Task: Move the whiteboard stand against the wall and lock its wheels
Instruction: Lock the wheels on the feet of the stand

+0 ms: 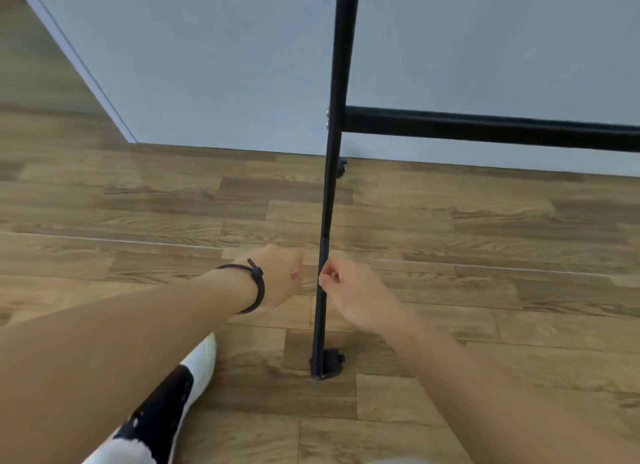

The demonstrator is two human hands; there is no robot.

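Head view, looking down at a wood-grain plank floor (pixel 450 290) meeting a pale grey wall (pixel 207 65).

Black metal whiteboard stand (pixel 334 152): one upright post runs from the top edge of the view down to the floor, with a horizontal crossbar (pixel 485 127) joining it and leading off to the right. The far black caster wheel (pixel 342 167) sits at the base of the wall, very near or touching it; cannot tell which. The near black caster wheel (pixel 330 361) rests on the floor further out from the wall, close to the person's white and black shoe (pixel 187 380).

Left hand (pixel 280 276): loosely curled, just beside the post on its left, not visibly touching it. A dark cord bracelet (pixel 254 283) circles the wrist.

Right hand (pixel 353 290): fingers (pixel 327 276) bunched together, tips at the post's right side; whether they pinch the post cannot be told from this angle.

Lock state of the wheels not discernible.
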